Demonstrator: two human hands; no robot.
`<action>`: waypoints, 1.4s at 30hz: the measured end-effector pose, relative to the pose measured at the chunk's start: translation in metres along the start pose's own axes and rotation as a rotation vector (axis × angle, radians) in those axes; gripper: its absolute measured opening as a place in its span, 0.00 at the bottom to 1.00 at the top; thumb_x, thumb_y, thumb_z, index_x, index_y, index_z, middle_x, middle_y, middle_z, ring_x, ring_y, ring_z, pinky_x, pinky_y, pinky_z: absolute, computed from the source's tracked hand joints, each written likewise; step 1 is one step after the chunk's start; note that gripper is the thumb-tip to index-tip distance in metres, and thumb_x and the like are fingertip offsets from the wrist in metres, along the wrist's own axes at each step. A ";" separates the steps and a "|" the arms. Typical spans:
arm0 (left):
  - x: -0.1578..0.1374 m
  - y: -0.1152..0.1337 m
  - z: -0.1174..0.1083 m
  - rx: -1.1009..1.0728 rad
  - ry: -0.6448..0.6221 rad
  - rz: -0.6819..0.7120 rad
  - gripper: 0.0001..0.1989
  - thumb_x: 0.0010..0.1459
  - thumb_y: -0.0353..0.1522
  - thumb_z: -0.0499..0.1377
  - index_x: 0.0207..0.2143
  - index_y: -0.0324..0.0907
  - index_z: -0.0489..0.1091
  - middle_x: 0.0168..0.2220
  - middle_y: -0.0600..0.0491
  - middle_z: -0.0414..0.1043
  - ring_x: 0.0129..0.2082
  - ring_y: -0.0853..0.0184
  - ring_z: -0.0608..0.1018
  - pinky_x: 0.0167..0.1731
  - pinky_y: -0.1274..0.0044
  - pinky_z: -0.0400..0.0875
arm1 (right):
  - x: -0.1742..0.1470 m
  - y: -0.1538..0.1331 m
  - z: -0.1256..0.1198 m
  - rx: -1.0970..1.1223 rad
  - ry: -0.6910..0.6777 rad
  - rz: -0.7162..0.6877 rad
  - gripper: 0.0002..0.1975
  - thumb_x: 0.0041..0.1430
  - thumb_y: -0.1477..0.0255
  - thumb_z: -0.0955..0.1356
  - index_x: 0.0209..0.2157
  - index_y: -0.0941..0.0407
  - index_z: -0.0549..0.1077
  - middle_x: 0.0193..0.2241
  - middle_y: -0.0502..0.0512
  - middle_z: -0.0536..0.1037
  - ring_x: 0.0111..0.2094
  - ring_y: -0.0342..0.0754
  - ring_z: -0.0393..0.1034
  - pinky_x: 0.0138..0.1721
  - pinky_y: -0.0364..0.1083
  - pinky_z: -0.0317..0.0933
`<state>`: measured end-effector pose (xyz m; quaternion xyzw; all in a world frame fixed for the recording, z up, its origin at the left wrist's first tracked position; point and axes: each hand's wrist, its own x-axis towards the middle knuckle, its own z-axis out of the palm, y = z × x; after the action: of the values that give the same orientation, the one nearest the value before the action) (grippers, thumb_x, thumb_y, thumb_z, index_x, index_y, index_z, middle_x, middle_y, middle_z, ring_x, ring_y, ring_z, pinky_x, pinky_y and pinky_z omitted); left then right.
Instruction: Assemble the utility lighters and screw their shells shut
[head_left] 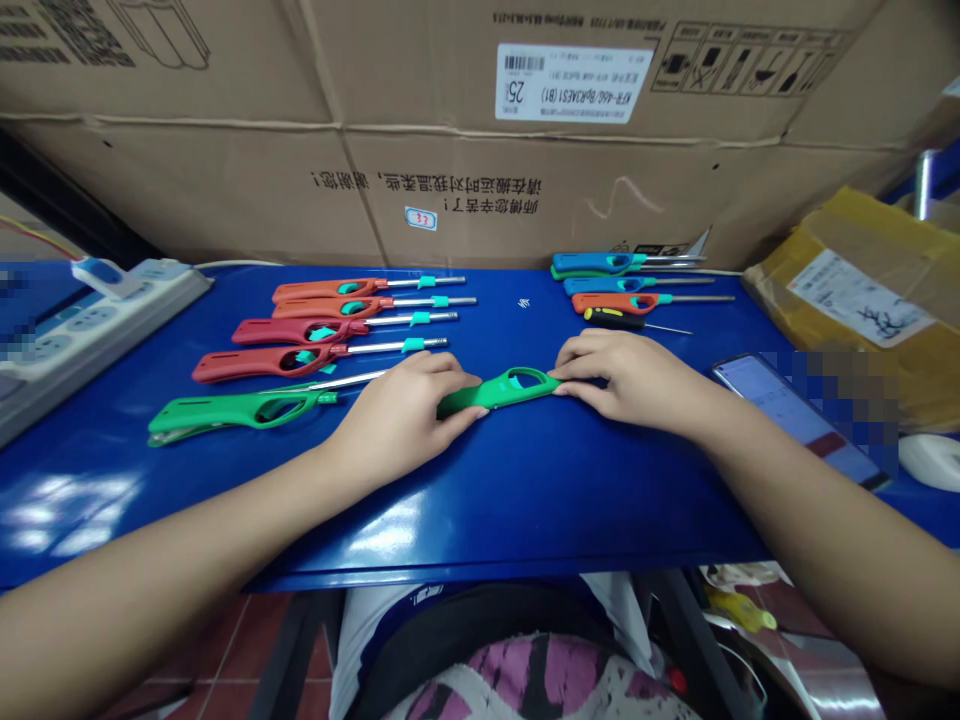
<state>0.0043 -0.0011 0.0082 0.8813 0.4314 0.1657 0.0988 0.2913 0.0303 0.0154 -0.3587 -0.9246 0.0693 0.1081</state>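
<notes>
A green lighter body (pixel 499 390) with an oval trigger opening is held above the blue table between both hands. My left hand (pixel 420 400) is closed on its handle end. At the other end, the fingers of my right hand (pixel 611 375) pinch the narrow tip, where no metal tube shows. Left of my left hand lies a green long-neck lighter (pixel 225 412), its metal tube partly hidden by that hand. Red lighters (pixel 262 363) and orange lighters (pixel 322 290) are lined up behind it. Beyond my right hand lies a black and yellow screwdriver (pixel 615 319).
Blue lighters (pixel 592 264) and an orange lighter (pixel 611 302) lie at the back right. A phone (pixel 795 415) and a yellow-taped parcel (pixel 847 270) are on the right. White power strips (pixel 112 325) run along the left. A large cardboard box (pixel 450 100) stands behind the table (pixel 510 500).
</notes>
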 end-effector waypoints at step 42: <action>0.004 -0.011 -0.003 -0.034 -0.014 0.088 0.15 0.69 0.35 0.54 0.49 0.38 0.76 0.44 0.46 0.76 0.45 0.58 0.78 0.48 0.67 0.74 | 0.000 -0.008 -0.006 -0.092 0.063 -0.035 0.13 0.69 0.64 0.65 0.39 0.58 0.75 0.35 0.57 0.78 0.38 0.53 0.71 0.43 0.51 0.59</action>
<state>-0.0030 0.0088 0.0078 0.8988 0.3886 0.1709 0.1095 0.2871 0.0245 0.0228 -0.3490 -0.9291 0.0136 0.1217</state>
